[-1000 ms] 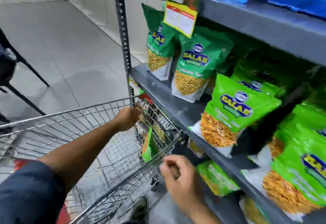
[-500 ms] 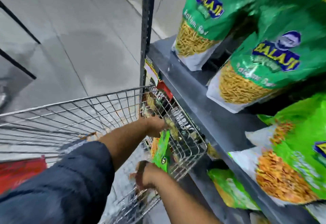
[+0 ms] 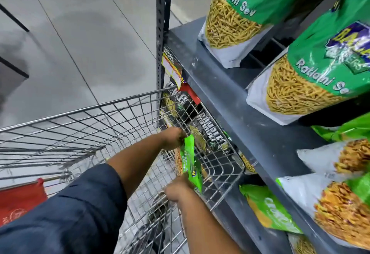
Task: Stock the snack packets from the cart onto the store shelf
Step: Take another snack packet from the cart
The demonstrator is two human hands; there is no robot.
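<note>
A wire cart point(image 3: 84, 131) stands against the grey metal shelf point(image 3: 226, 101). Inside its front right corner a green snack packet point(image 3: 190, 163) stands on edge. My left hand point(image 3: 173, 137) grips the packet's top end. My right hand point(image 3: 177, 190) holds its lower end from below. Both forearms reach down into the basket. On the shelf stand green Ratlami Sev packets point(image 3: 240, 13) and, nearer me, lighter green packets point(image 3: 344, 209) of orange snack.
Dark packets point(image 3: 180, 105) sit on the lower shelf level behind the cart's wire wall. Another green packet point(image 3: 268, 209) lies on the lower shelf. A perforated upright post point(image 3: 161, 23) marks the shelf's end. Grey tiled floor point(image 3: 80, 43) stretches left. A red cart flap point(image 3: 18, 201) is at left.
The view has tipped down and moved closer to the cart. My right hand went from the cart's rim into the basket and took the packet's lower end; my left hand stays on its top.
</note>
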